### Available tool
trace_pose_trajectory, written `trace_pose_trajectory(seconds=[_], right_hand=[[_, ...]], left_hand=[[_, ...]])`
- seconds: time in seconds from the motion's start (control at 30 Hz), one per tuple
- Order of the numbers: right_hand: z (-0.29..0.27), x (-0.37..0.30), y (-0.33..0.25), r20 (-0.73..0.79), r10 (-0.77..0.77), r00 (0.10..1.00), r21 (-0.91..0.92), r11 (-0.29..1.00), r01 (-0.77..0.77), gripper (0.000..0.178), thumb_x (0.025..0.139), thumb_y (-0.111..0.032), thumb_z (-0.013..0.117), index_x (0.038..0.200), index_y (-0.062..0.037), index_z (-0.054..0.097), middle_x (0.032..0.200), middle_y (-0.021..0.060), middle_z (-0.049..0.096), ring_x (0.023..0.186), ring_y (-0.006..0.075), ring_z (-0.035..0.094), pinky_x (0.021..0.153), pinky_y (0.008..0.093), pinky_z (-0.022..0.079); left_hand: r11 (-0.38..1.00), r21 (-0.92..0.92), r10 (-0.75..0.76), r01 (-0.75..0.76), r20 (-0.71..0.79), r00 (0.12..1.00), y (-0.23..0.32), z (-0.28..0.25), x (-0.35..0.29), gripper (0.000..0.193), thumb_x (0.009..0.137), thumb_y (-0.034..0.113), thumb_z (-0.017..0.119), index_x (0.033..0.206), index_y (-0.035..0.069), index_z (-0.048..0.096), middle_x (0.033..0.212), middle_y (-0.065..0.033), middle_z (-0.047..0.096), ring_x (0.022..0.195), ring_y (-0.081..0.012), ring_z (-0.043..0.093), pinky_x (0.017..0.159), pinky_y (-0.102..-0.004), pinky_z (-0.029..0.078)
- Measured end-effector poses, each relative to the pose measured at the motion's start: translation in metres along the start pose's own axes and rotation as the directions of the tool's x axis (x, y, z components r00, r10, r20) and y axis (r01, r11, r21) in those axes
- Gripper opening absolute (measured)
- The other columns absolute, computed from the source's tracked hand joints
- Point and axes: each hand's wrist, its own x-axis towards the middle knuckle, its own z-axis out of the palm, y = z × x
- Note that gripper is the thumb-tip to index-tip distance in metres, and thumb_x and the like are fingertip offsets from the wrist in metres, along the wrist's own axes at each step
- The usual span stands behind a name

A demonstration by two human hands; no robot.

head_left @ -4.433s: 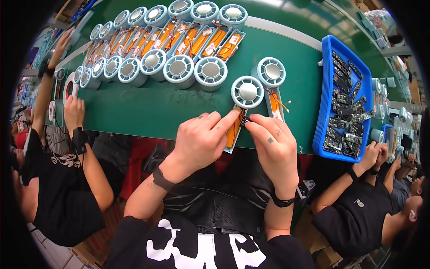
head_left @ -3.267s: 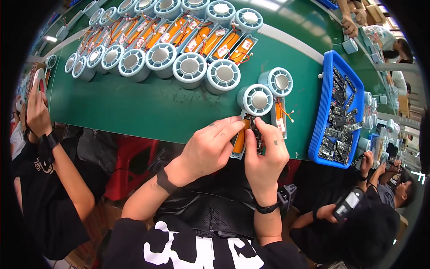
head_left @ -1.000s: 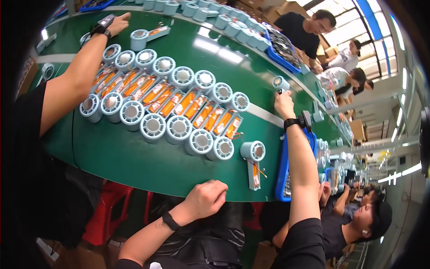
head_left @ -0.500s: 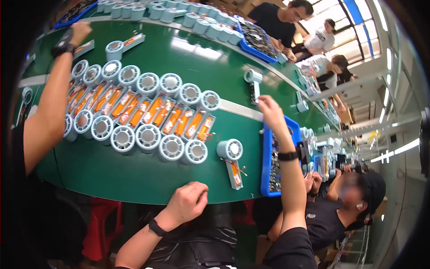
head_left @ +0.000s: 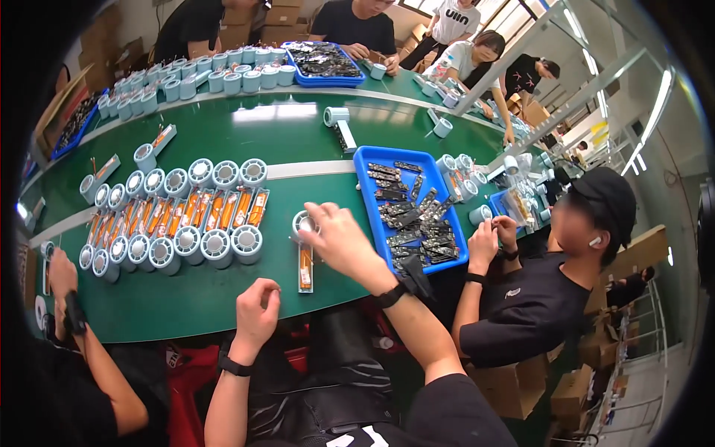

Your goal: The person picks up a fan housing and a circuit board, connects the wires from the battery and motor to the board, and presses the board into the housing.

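My right hand (head_left: 339, 237) reaches over a single light-blue handheld fan body (head_left: 305, 270), thumb and fingers apart across its round head. Whether the fingers touch the head is unclear. The fan's open handle points toward me, with an orange-wrapped battery inside. My left hand (head_left: 257, 309) is curled closed at the table's near edge, with nothing visible in it. To its left, two rows of similar fan bodies (head_left: 216, 246) lie handle to handle, orange batteries showing between the round heads. A blue tray (head_left: 365, 201) of dark circuit boards (head_left: 417, 216) stands right of my right hand.
Beyond a pale strip (head_left: 313, 169) across the green table (head_left: 201, 305), another fan body (head_left: 337, 123) lies alone. A co-worker's hand (head_left: 62, 272) is at the far left. Another co-worker's hands (head_left: 491, 235) work right of the tray. More fans and blue trays line the far side.
My right hand has drawn back from near the lone fan body beyond the strip to the near one. My view has shifted right. The left hand stays curled.
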Motion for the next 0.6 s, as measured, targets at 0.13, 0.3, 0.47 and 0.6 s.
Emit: trace_pose_trajectory(seconds=[0.13, 0.3, 0.47, 0.6], right_hand=[[-0.060, -0.014, 0.085, -0.285, -0.031, 0.958, -0.122, 0.993, -0.005, 0.041, 0.088, -0.025, 0.071, 0.121, -0.0016, 0.063, 0.118, 0.0225, 0.064, 0.112, 0.0415, 0.058, 0.099, 0.0489, 0.046], [-0.067, -0.065, 0.169, -0.444, 0.168, 0.880, -0.289, 0.903, -0.318, 0.040, 0.088, -0.029, 0.072, 0.118, -0.0038, 0.067, 0.123, 0.0181, 0.064, 0.119, 0.0370, 0.056, 0.103, 0.0500, 0.044], [-0.074, -0.071, 0.154, -0.430, 0.186, 0.884, -0.126, 0.957, -0.263, 0.036, 0.085, -0.019, 0.077, 0.116, -0.0030, 0.068, 0.116, 0.0169, 0.065, 0.108, 0.0316, 0.062, 0.094, 0.0449, 0.049], [-0.081, -0.082, 0.165, -0.472, 0.328, 0.819, 0.247, 0.940, -0.235, 0.027, 0.082, -0.004, 0.077, 0.108, -0.0009, 0.070, 0.106, 0.0129, 0.065, 0.091, 0.0221, 0.066, 0.079, 0.0350, 0.053]], left_hand=[[0.999, 0.010, -0.035, 0.035, 0.021, 0.999, 0.001, -0.007, -0.001, 0.005, 0.090, 0.000, 0.062, 0.093, -0.002, 0.060, 0.080, -0.0079, 0.067, 0.066, -0.0161, 0.066, 0.063, -0.0267, 0.053], [0.988, 0.105, -0.113, 0.112, 0.011, 0.993, 0.025, 0.014, -0.001, 0.028, 0.085, 0.007, 0.075, 0.103, -0.001, 0.055, 0.083, -0.0067, 0.064, 0.073, -0.0164, 0.064, 0.066, -0.0294, 0.053], [0.949, 0.308, 0.093, -0.063, -0.083, 0.992, 0.047, 0.054, 0.011, 0.052, 0.080, 0.008, 0.081, 0.117, -0.001, 0.045, 0.089, -0.0097, 0.058, 0.080, -0.0232, 0.062, 0.071, -0.0383, 0.052], [0.959, 0.278, -0.050, 0.058, -0.035, 0.998, 0.045, 0.063, 0.016, 0.053, 0.080, 0.006, 0.079, 0.117, -0.001, 0.042, 0.094, -0.0137, 0.055, 0.082, -0.0292, 0.061, 0.075, -0.0411, 0.051]])
